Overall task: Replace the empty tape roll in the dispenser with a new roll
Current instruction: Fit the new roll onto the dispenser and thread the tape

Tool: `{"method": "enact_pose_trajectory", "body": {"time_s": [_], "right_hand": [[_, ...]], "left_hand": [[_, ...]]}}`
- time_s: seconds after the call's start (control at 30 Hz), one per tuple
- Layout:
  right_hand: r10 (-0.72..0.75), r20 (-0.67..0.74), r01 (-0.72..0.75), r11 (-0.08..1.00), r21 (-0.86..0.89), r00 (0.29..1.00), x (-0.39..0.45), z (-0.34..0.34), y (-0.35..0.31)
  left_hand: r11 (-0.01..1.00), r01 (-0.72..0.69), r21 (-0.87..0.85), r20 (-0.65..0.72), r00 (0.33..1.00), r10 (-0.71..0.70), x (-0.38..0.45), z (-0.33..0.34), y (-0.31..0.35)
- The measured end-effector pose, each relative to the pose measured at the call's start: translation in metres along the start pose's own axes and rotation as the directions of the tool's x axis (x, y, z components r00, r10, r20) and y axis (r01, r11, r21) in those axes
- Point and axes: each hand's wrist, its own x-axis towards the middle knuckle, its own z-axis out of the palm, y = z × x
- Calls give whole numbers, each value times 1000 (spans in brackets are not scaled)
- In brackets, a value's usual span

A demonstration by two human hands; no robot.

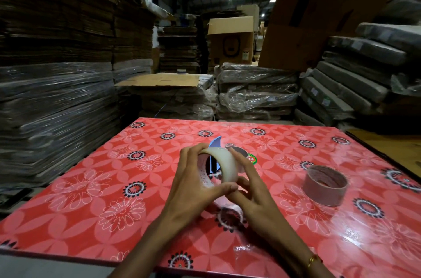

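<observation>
Both hands hold a roll of clear whitish tape (224, 165) upright above the red flowered table (91, 186). My left hand (193, 184) grips its left side, thumb under the rim. My right hand (248, 189) holds its right side, fingers curled at the roll's lower edge. Behind the roll a blue tape dispenser (215, 148) shows only partly, with a brown ring and a green-red label (250, 159) beside it. A bare brown cardboard core (324, 185) stands on the table to the right, apart from my hands.
Tall stacks of flattened cardboard (57, 72) rise on the left. Plastic-wrapped bundles (257, 91) lie beyond the far table edge, with more at the right (353, 72). Large cartons (319, 16) stand behind them. A wooden surface (387, 143) adjoins the table's right side.
</observation>
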Motion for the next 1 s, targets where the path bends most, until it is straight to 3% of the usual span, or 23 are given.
{"method": "enact_pose_trajectory", "body": {"time_s": [0.13,0.23,0.33,0.5,0.53,0.6,0.67,0.7,0.8,1.0], "right_hand": [[161,-46,-138,938,319,986,6,-7,-2],[249,-3,-211,826,522,969,8,-6,-6],[209,-67,-158,881,446,976,7,-1,-5],[204,-89,-151,900,409,975,6,-5,1],[177,-99,-131,924,360,979,6,-5,1],[65,-143,-59,997,47,988,5,-6,4],[-36,-127,-2,958,-288,991,5,-7,9],[-72,-110,27,929,-368,991,5,-7,10],[-140,-72,91,882,-462,987,4,-6,11],[-163,-48,109,824,-556,986,6,-8,18]], "left_hand": [[996,-65,-54,-115,992,58,-3,10,5],[986,-167,-12,-88,982,165,-3,20,4],[974,-224,12,3,974,224,-11,29,2],[978,-120,-169,105,985,139,-13,11,-6],[977,-89,-191,110,988,112,-11,7,-6],[976,-9,-217,112,993,34,-7,0,-5],[967,72,-245,137,990,-39,-4,-2,-4],[964,96,-247,164,985,-56,-4,-2,-5],[967,114,-229,255,965,-53,-4,-3,-12],[981,99,-165,306,951,-45,-7,-2,-15]]}}
